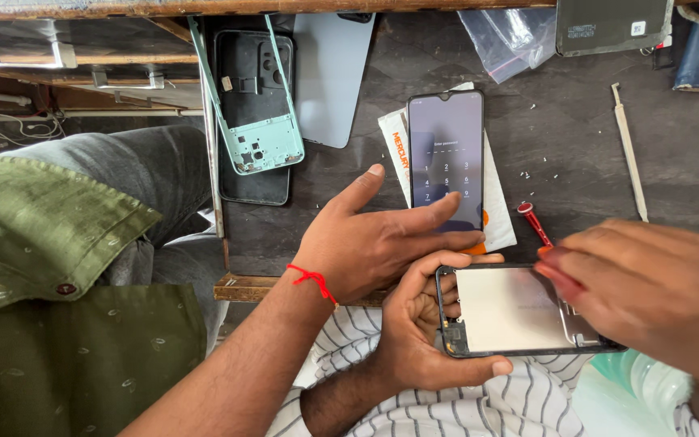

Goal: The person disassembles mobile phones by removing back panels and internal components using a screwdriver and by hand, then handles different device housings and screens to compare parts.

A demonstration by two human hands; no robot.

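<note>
The left hand point(426, 340) grips the opened black-framed phone with a pale inner plate point(511, 311) by its left edge, thumb along the lower rim, holding it above the lap, just off the near edge of the dark worktable point(560, 146); the right hand point(657, 291) is clenched around the red-handled screwdriver point(531, 220), whose shaft runs down to the phone's upper right corner.

Furthest left on the table lies a mint-green plastic phone frame point(260, 137). A co-worker's hand with a red thread at the wrist point(374, 235) reaches in from the left, fingers spread across the lit dark-screened phone point(446, 137), which rests on a white paper packet point(499, 210). To the right, a thin pale prying stick point(629, 150) lies well apart.

The opened phone is held in the air by one side only, so pressure from the driver could tip or twist it; a slip of the tip might score the pale plate or the small parts at the lower left corner. The co-worker's forearm sits just beside the left hand, so a nudge there could jolt the grip; any loosened screw would likely drop into the lap, not onto the table.
</note>
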